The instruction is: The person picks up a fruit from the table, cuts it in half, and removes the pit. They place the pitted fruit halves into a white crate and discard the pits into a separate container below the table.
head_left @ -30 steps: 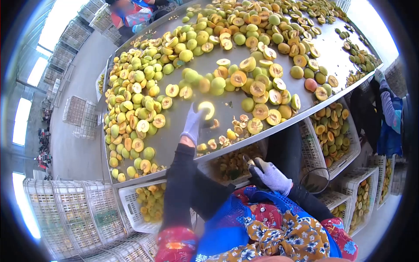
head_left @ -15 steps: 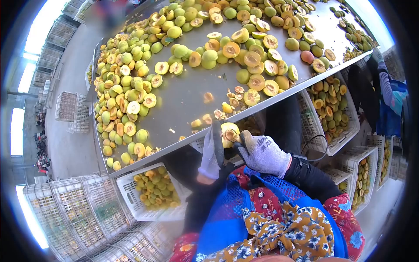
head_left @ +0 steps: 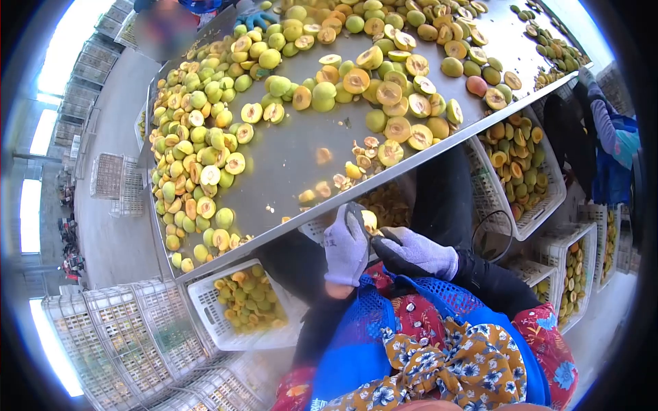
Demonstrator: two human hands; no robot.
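Observation:
Both my hands wear pale lilac gloves with dark palms, just off the near edge of a metal table (head_left: 274, 161). My left hand (head_left: 347, 243) is closed around a peach half (head_left: 369, 219), whose yellow side shows past the fingers. My right hand (head_left: 416, 252) is closed with its fingertips against the lower edge of that fruit; whatever they pinch is hidden. Small fruit scraps (head_left: 356, 163) lie on the table's rim beyond my hands. Many whole and halved yellow-green peaches (head_left: 397, 103) spread over the metal farther back.
A white crate of peaches (head_left: 236, 339) stands below the table at left, another crate (head_left: 510, 226) at right. Stacked crates (head_left: 130, 335) rise at lower left. A co-worker's blue-gloved hand (head_left: 255, 19) reaches over the far side; another person (head_left: 613, 144) stands at right.
My left hand has turned so its back faces up, covering more of the peach half. My right hand has dropped slightly. A co-worker's blue glove has appeared at the table's far side.

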